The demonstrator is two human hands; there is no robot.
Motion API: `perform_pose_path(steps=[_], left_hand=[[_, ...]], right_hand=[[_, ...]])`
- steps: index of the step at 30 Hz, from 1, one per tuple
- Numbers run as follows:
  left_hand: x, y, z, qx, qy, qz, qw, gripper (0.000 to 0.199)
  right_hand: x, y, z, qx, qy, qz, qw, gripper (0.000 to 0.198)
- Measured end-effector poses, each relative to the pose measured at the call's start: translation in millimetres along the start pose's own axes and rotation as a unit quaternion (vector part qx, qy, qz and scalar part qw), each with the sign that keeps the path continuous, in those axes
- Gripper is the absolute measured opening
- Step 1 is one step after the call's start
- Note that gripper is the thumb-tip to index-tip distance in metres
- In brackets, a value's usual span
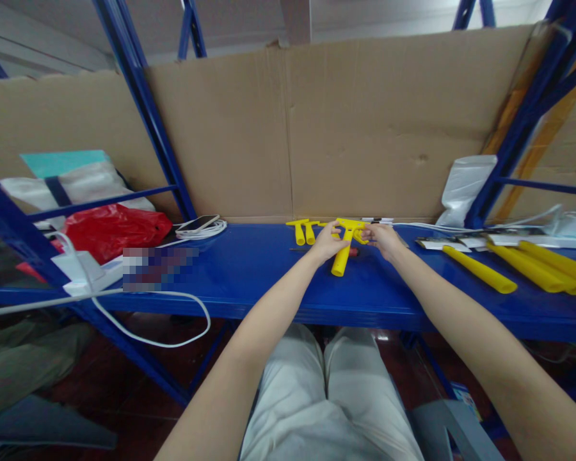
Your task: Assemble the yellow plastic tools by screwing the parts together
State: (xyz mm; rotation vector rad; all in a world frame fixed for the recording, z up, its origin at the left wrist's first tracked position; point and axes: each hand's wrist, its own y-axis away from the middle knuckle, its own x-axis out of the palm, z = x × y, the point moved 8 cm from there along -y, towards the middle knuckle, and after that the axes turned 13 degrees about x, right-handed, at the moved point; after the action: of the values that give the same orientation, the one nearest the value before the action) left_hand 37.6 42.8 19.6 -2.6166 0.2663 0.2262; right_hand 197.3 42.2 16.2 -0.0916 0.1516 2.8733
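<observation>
My left hand point(327, 243) is closed around a yellow T-shaped plastic handle point(340, 261), gripping it just below its crossbar. The round grip points down towards me, over the blue shelf. At the crossbar's right end, my right hand point(383, 239) has its fingers closed on a small curved yellow piece point(361, 237); whether this is separate from the handle I cannot tell. Beneath the handle lies a screwdriver with a red handle point(354, 252), partly hidden. Left of my hands, two more yellow T-shaped pieces point(299, 234) rest on the shelf near the cardboard.
Several yellow-handled scrapers point(482, 270) lie at the right. On the left are a red plastic bag point(118, 227), a white power strip point(103, 274), a phone point(199, 223) and coiled white cable point(216, 230). Cardboard point(355, 128) walls the back of the blue shelf point(249, 272). Blue posts point(141, 96) flank it.
</observation>
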Motion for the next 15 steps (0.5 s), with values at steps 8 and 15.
perform_pose_path(steps=[8,15], left_hand=[[12.6,3.6,-26.6,0.198,-0.181,0.092,0.959,0.026],[13.3,3.5,-29.6,0.221,-0.253,0.106,0.936,0.02]], right_hand=[[10.1,1.3,-9.4,0.042,-0.046,0.033,0.997,0.017],[14.2,0.0,-12.3,0.055,-0.042,0.058,0.996,0.017]])
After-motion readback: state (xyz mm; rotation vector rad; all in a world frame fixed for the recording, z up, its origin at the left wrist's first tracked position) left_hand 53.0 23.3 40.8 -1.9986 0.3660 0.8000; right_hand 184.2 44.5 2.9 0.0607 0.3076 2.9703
